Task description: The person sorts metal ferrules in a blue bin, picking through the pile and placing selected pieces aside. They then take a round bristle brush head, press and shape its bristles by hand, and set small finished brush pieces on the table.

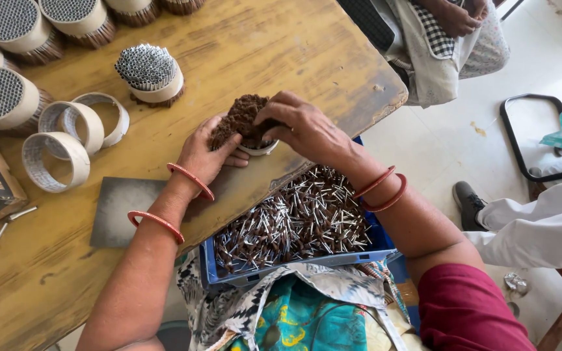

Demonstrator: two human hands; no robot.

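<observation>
Bench: worn yellow wood point(281, 45) under my arms, its near edge running slantwise above my lap.
Bundle: a round brown-tipped bundle of small tubes point(245, 117) in a white ring, standing on end near the bench edge, its axis upright.
Left hand: my left hand point(206, 156) cups the bundle from the left, fingers curled against its side.
Right hand: my right hand point(307, 130) comes over from the right, fingers point(274, 120) clenched on the top and rim; both hands touch it, neither nearer.
Tray: a blue tray point(359, 257) of loose tubes point(294, 218) lies in my lap, just below my right wrist.
Spare rings: empty white rings point(66, 140) lie well to the left.
</observation>
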